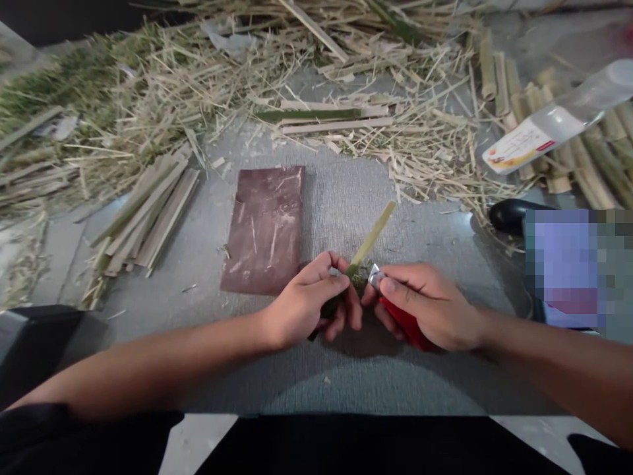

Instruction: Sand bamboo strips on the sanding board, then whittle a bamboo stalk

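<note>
A thin bamboo strip (374,232), pale green at its far end, is pinched in my left hand (309,300) and slants up to the right. Its near end is dark and mostly covered by my fingers. My right hand (430,303) is closed around a red utility knife (406,324), with the metal tip (376,276) poking out past the thumb. Green shavings (360,280) cluster between the strip and the knife tip. To the left of my left hand, a worn brown leather-like piece (264,227) lies flat on the grey table (341,188).
Split bamboo strips (153,208) lie at left, with more strips (336,119) beyond the brown piece. Shavings (163,86) heap along the back. At right are a clear labelled bottle (548,128), cut bamboo pieces (588,158), a black rounded object (509,216) and a blurred-out screen (566,264).
</note>
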`<state>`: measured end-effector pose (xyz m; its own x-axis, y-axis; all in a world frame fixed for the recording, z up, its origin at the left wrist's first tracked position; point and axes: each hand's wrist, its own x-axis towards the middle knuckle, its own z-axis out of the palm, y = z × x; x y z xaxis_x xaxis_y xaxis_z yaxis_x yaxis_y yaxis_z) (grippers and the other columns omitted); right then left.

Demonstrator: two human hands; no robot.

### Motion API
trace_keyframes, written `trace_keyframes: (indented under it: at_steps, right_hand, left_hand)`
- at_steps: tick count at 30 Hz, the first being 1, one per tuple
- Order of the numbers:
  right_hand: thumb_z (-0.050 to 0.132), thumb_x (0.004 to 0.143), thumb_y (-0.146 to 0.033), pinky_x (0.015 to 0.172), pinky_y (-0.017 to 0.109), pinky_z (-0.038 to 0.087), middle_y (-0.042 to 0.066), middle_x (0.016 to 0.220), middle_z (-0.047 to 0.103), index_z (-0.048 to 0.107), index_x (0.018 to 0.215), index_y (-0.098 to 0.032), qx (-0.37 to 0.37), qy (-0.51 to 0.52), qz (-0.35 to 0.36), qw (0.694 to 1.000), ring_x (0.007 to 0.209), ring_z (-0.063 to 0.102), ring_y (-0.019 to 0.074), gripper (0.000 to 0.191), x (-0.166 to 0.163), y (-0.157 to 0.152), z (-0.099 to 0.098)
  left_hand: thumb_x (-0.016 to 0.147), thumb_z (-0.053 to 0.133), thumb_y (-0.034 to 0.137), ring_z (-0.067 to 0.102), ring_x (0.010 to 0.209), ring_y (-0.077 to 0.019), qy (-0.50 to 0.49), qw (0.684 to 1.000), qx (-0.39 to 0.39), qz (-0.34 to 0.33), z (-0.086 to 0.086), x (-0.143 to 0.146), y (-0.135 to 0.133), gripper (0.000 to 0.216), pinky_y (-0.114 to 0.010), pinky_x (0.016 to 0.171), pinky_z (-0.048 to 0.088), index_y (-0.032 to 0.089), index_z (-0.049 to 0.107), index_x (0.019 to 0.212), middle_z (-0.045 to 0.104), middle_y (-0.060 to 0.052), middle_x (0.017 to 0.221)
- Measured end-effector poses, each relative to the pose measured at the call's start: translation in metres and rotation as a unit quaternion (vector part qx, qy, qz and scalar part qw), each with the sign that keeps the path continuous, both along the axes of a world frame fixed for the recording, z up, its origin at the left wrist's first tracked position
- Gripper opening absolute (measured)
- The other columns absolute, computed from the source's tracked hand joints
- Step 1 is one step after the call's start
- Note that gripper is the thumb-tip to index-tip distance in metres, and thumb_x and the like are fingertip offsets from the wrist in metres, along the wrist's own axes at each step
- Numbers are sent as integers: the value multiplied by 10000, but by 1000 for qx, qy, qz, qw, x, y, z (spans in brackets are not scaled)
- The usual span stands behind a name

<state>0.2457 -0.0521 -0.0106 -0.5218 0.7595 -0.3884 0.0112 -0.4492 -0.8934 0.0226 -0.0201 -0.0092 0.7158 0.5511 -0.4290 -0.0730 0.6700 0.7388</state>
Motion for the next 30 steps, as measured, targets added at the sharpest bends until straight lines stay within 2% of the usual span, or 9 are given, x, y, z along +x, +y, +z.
trace_keyframes:
  at_steps: [3,7,12,15,18,20,22,26,30]
  right_hand:
    - [504,1071,-522,467,246,452,2,628,622,640,912,-193,-61,2,60,996,498,562,124,391,1,4,5]
    - [507,1069,-501,467,227,446,-16,598,583,635,923,-178,-115,30,97,988,481,523,108,377,3,6,9]
    - [516,1060,-486,459,221,443,-20,592,567,638,930,-169,-192,66,139,969,470,509,104,363,5,8,11]
    - [532,1050,-496,447,214,430,-20,595,563,636,912,-168,-203,60,143,967,467,503,100,371,4,8,12]
    - [532,1047,-524,438,214,423,-22,598,560,626,901,-169,-198,46,143,969,461,495,97,394,3,6,13]
    - [532,1044,-549,442,215,430,-23,602,561,612,884,-172,-192,41,150,969,465,498,97,417,2,5,14]
    - [527,1044,-570,449,214,435,-21,602,569,595,866,-176,-188,38,165,968,468,508,98,438,2,5,15]
    - [512,1053,-566,450,211,428,-2,625,612,592,876,-172,-186,34,194,963,477,539,104,439,1,4,17]
    - [505,1057,-548,448,220,428,-3,628,602,588,857,-175,-176,37,181,967,475,519,104,431,-2,-2,16]
  left_hand:
    - [1067,416,304,452,392,-81,-8,999,-26,-35,1,-1,-2,102,-152,384,280,217,418,1014,625,24,632]
    - [949,583,266,270,388,-46,-82,989,-117,-37,1,-2,-6,184,-151,398,239,232,408,992,479,97,596]
    - [878,673,243,228,380,-23,-121,972,-169,-106,4,-4,-7,204,-186,399,203,189,500,971,458,94,605]
    - [896,701,245,277,367,-21,-128,976,-141,-101,4,-4,-7,228,-181,378,201,186,502,991,516,88,628]
    - [943,702,266,383,380,-13,-94,986,-100,-95,5,-3,-9,268,-165,360,232,203,450,1011,632,44,803]
    - [981,690,316,435,408,-14,-55,991,-71,-97,6,-2,-11,295,-162,365,282,217,415,1026,647,27,900]
    - [986,704,374,457,439,-27,-18,993,-37,-108,7,-2,-15,343,-169,389,338,226,400,1045,618,44,860]
    - [939,770,433,481,474,-79,47,990,25,-133,8,-3,-21,447,-194,431,383,231,407,1102,495,108,637]
    - [916,797,440,529,506,-96,77,987,68,-122,6,-4,-26,461,-203,444,384,229,433,1104,513,92,640]
